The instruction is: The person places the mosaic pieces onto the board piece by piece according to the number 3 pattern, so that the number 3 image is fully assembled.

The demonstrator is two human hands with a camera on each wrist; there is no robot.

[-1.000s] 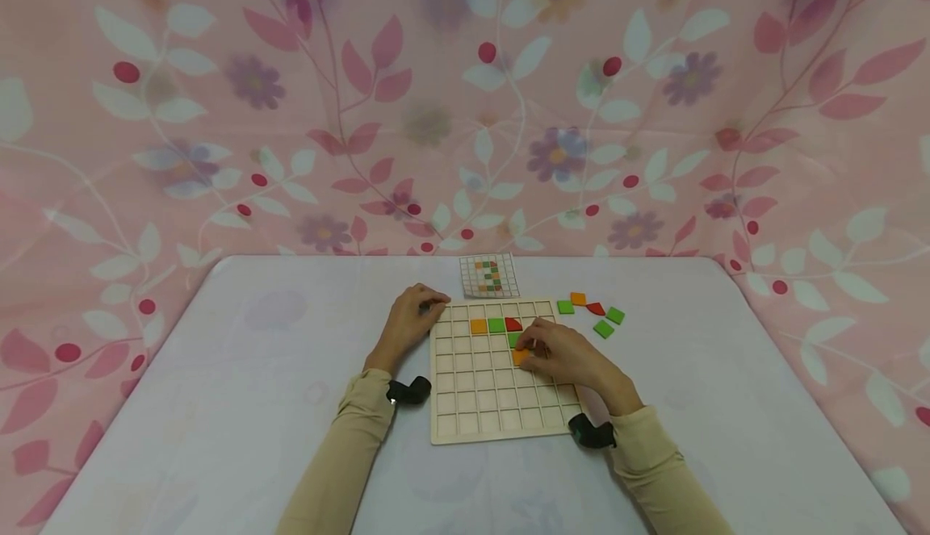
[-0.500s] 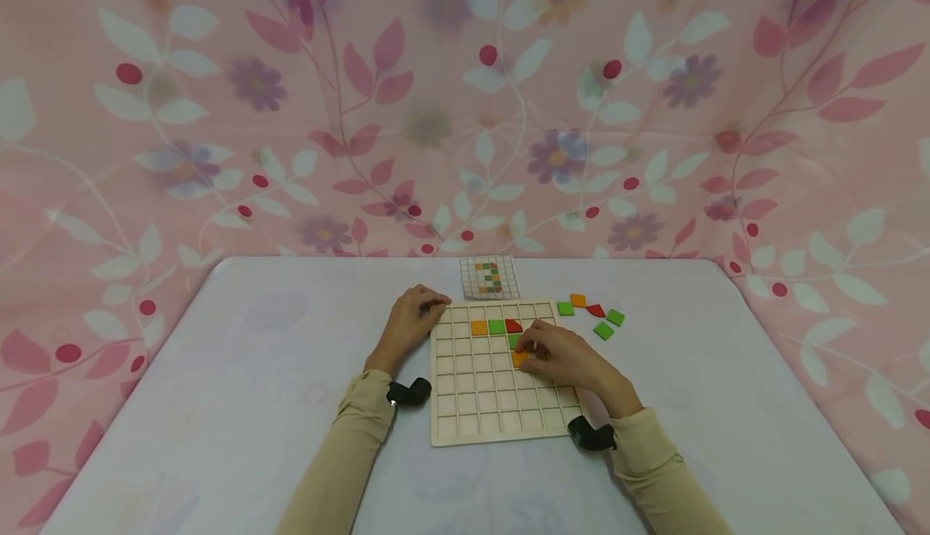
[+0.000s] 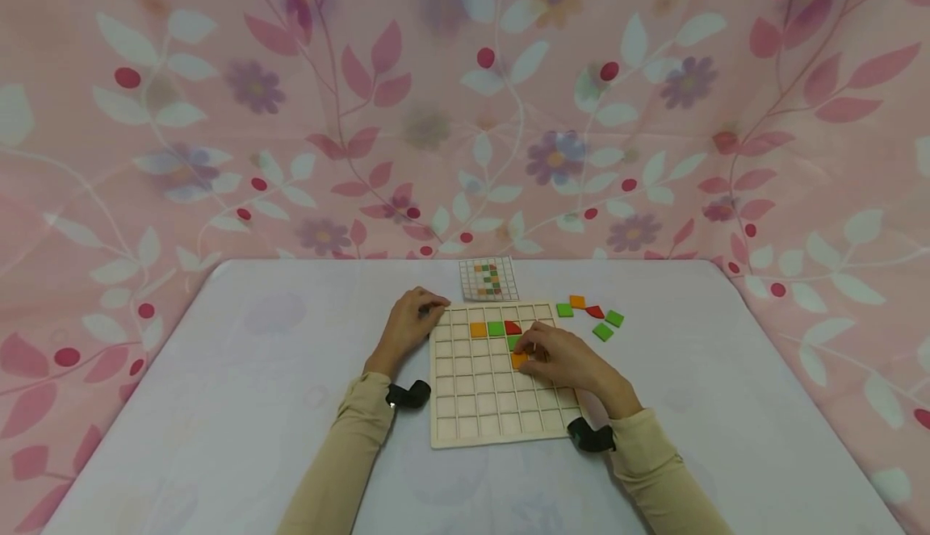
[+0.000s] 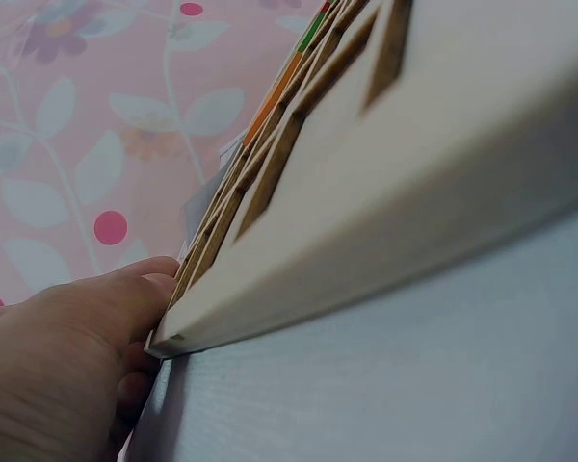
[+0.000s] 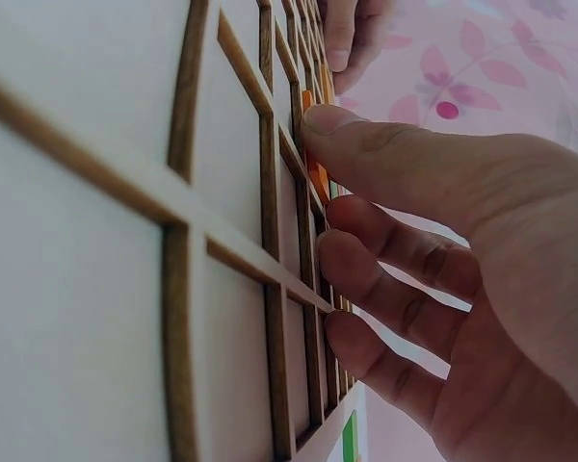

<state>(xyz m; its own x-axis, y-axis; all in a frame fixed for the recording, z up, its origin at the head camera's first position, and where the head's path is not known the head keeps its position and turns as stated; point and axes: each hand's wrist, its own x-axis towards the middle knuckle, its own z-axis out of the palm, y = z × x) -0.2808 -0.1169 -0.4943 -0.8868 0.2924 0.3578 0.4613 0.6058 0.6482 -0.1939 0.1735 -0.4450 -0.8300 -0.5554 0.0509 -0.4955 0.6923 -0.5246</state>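
Observation:
A pale wooden grid board (image 3: 479, 403) lies on the table. My left hand (image 3: 407, 323) holds its far left corner, the thumb and curled fingers at the edge in the left wrist view. Over the right half of the board, my right hand (image 3: 570, 357) pinches an orange square tile (image 3: 519, 361) at a grid cell; its thumb (image 5: 332, 120) presses on the tile in the right wrist view. Just beyond that tile sits a green tile (image 3: 513, 343), partly hidden by the fingers. An orange tile (image 3: 478, 330), a green tile (image 3: 496, 328) and a red rounded tile (image 3: 513, 328) form a row farther back.
Behind the board lies a printed pattern card (image 3: 487, 279). Several loose tiles are scattered past the board's far right corner, among them an orange tile (image 3: 577, 302), a red rounded tile (image 3: 595, 311) and a green tile (image 3: 602, 332). A floral cloth (image 3: 465, 115) hangs behind the table.

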